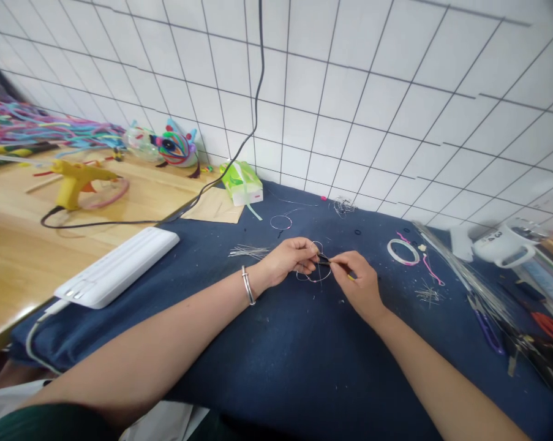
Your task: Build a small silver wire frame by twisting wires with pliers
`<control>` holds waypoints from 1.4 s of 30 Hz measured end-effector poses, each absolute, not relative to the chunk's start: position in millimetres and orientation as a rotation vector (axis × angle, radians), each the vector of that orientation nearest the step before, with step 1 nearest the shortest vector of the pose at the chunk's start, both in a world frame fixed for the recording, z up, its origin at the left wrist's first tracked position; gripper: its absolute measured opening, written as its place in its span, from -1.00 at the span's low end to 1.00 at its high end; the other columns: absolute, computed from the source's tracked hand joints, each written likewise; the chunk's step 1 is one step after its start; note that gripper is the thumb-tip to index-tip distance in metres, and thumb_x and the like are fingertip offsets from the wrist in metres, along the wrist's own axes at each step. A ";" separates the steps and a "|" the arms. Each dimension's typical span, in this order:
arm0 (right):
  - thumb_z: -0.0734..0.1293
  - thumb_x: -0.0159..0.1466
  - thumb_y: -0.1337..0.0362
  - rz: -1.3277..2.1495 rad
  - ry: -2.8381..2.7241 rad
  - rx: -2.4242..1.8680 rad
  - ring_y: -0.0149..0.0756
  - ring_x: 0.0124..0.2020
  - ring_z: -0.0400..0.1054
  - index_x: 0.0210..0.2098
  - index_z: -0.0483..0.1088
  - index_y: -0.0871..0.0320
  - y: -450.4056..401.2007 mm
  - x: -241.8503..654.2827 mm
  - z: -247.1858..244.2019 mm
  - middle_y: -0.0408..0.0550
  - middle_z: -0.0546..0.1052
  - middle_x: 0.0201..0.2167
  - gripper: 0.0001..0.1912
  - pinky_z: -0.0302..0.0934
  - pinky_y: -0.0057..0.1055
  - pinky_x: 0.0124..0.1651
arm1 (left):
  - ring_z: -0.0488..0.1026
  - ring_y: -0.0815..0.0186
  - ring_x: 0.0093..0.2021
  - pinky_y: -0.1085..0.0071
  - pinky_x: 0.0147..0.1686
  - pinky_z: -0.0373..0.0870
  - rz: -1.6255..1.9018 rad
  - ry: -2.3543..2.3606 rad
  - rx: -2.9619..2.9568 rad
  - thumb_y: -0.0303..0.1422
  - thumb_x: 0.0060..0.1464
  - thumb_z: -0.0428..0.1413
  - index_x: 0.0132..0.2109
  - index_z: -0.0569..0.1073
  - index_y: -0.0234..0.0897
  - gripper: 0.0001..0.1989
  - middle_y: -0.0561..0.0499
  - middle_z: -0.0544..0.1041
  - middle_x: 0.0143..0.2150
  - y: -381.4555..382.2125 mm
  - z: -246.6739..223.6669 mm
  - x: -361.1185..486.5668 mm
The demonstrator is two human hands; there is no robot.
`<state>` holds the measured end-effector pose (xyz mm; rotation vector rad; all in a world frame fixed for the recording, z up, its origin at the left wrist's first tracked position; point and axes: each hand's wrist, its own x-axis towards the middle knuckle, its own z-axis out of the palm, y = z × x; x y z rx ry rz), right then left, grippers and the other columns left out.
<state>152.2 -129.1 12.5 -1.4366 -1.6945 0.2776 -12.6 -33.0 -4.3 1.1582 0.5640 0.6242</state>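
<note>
A thin wire ring (313,281) hangs below the fingers of my left hand (291,258), which is closed in a pinch on it. My right hand (359,283) grips a slim dark-tipped tool (323,260) whose tip meets the left fingertips. A bit of yellow shows under the right fingers; the tool's exact kind is hidden. Another wire ring (281,222) lies on the blue cloth (276,355) beyond my left hand. Short straight wires (248,251) lie in a bundle just left of that hand.
Left stand a white power strip (117,266) and a yellow glue gun (76,180) on wood. A tissue pack (242,184) sits at the wall; a black cable (258,92) hangs down before it. Right lie a tape roll (390,250), long wires (464,269) and purple-handled scissors (489,332).
</note>
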 end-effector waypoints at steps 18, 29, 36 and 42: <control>0.24 0.17 0.19 0.443 -1.701 -1.607 -0.38 -0.46 0.23 -0.40 0.46 0.08 -124.0 149.4 -3.1 -0.13 0.36 -0.49 -0.82 0.11 -0.42 -0.36 | 0.45 0.38 -0.36 0.42 -0.34 0.36 0.604 0.476 1.211 -0.25 0.02 0.09 -0.19 0.41 -0.36 -0.73 -0.12 0.48 -0.25 -41.8 6.0 -10.4; 0.22 0.17 0.08 0.500 -1.466 -1.520 -0.33 -0.38 0.26 -0.34 0.46 0.08 -124.8 152.5 -2.5 -0.10 0.43 -0.43 -0.74 0.12 -0.40 -0.28 | 0.41 0.41 -0.35 0.40 -0.32 0.36 0.634 0.429 1.376 -0.35 -0.02 0.13 -0.01 0.32 -0.23 -0.61 -0.07 0.40 -0.12 -51.1 12.5 -6.8; 0.20 0.19 0.12 0.622 -1.434 -1.480 -0.35 -0.40 0.28 -0.32 0.46 0.09 -124.9 155.3 -2.2 -0.13 0.46 -0.44 -0.74 0.12 -0.44 -0.31 | 0.39 0.38 -0.27 0.37 -0.19 0.31 0.693 0.472 1.576 -0.33 0.02 0.09 0.01 0.32 -0.27 -0.62 -0.06 0.43 -0.17 -55.8 12.8 -1.7; 0.20 0.18 0.10 0.712 -1.383 -1.459 -0.38 -0.45 0.25 -0.31 0.46 0.13 -124.4 157.3 -4.9 -0.13 0.45 -0.47 -0.71 0.11 -0.46 -0.38 | 0.38 0.35 -0.23 0.39 -0.21 0.32 0.727 0.539 1.746 -0.30 0.03 0.07 0.01 0.32 -0.25 -0.63 -0.06 0.41 -0.14 -61.4 11.8 1.3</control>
